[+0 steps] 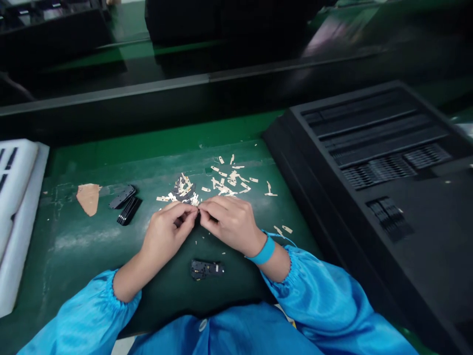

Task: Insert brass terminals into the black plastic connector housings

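Note:
My left hand [169,228] and my right hand [228,220] meet fingertip to fingertip over the green mat [84,246], both pinched on a tiny part too small to name. Just beyond the fingers lies a scatter of pale little strips [225,183] mixed with a few dark pieces [182,187]. A small black component [207,269] rests on the mat between my forearms. A blue band [264,252] circles my right wrist, and both arms wear shiny blue sleeves.
A short stack of thin black parts [125,203] and a tan scrap [88,197] lie to the left. White foam trays [15,217] sit at the left edge. A large black moulded tray [384,177] fills the right. A dark conveyor rail [148,93] runs behind.

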A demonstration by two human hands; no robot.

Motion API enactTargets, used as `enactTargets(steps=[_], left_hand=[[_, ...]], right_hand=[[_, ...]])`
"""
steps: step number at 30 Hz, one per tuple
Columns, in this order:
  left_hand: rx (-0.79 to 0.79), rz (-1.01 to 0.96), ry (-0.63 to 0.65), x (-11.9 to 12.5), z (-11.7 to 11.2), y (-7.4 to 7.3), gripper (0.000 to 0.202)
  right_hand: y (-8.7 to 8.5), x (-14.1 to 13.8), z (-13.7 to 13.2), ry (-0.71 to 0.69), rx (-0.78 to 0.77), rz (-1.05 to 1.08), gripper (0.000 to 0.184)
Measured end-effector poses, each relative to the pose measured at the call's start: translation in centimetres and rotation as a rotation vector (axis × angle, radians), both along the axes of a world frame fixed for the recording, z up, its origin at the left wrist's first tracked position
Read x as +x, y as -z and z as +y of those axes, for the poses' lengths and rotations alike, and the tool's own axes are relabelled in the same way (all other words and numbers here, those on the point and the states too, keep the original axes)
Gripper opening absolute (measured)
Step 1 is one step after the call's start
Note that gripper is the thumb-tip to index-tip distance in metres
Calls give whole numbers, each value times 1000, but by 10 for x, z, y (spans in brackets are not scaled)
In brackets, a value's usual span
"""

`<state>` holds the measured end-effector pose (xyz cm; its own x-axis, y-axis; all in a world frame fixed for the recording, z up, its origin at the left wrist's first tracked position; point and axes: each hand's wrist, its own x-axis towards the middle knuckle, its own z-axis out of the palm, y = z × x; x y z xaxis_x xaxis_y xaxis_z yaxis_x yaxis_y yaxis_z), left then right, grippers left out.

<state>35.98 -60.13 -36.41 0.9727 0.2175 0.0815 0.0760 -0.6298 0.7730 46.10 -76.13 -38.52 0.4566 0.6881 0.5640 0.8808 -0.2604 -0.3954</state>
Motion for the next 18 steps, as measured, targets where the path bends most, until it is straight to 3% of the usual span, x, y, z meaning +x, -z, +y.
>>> enactTargets(steps=[4,8,10,12,15,18], left_hand=[[-260,72,-87,3,5,6,13],[-691,125,-247,9,6,8,22],[-859,132,-317,11,4,7,27],[-970,119,-372,12,0,6,32],[-1071,100,-427,11,-8,6,35],[-1073,94,-428,9,-15,8,32]], right_hand=[[0,16,-6,120,-15,103,22],[1,46,-24,421,-136,-9,25],[2,53,-27,461,-188,-33,28],[1,50,-24,366,-158,24,22],[-1,27,-12,139,-23,289,33],[-3,1,0,10,87,631,15]])
